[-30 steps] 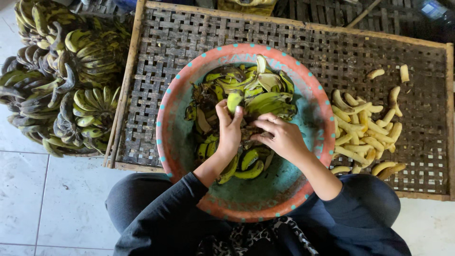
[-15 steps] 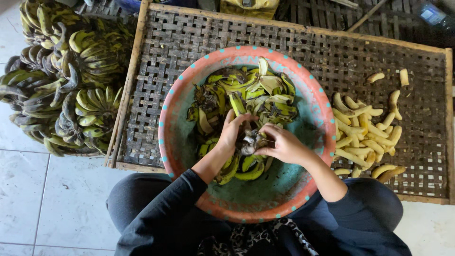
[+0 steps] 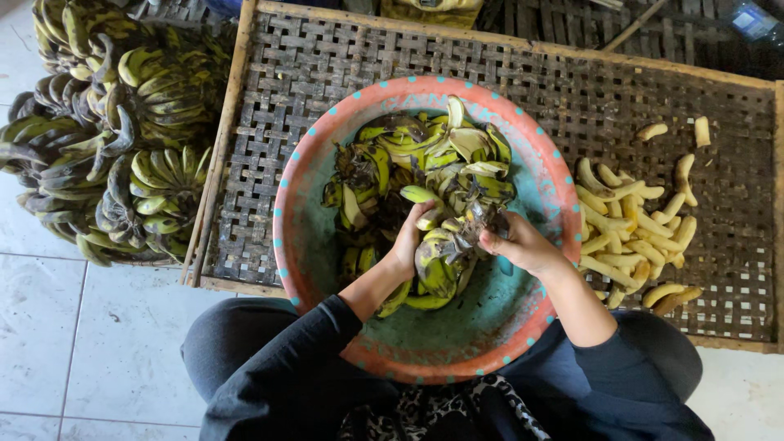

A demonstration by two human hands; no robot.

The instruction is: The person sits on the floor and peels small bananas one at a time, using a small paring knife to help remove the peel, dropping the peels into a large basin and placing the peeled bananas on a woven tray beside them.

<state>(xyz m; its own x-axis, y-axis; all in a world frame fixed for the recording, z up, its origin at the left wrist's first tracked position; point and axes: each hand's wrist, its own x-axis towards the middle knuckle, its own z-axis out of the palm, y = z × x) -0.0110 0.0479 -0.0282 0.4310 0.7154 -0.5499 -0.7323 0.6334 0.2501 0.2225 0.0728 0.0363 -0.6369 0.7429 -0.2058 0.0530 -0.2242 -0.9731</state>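
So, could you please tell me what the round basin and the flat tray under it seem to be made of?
The basin looks like moulded plastic: smooth, matte, scuffed orange rim with teal dots. The tray looks like woven bamboo or cane strips, dry and dark, inside a pale wooden frame.

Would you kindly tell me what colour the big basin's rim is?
The basin rim is salmon pink with small teal dots, teal inside; the head view shows it best.

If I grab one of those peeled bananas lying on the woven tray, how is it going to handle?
The peeled bananas look pale and bare, so probably a bit slippery and easy to bruise. They are curved, so likely to rock rather than roll on the woven tray. They lie loosely piled, so lifting one may shift its neighbours.
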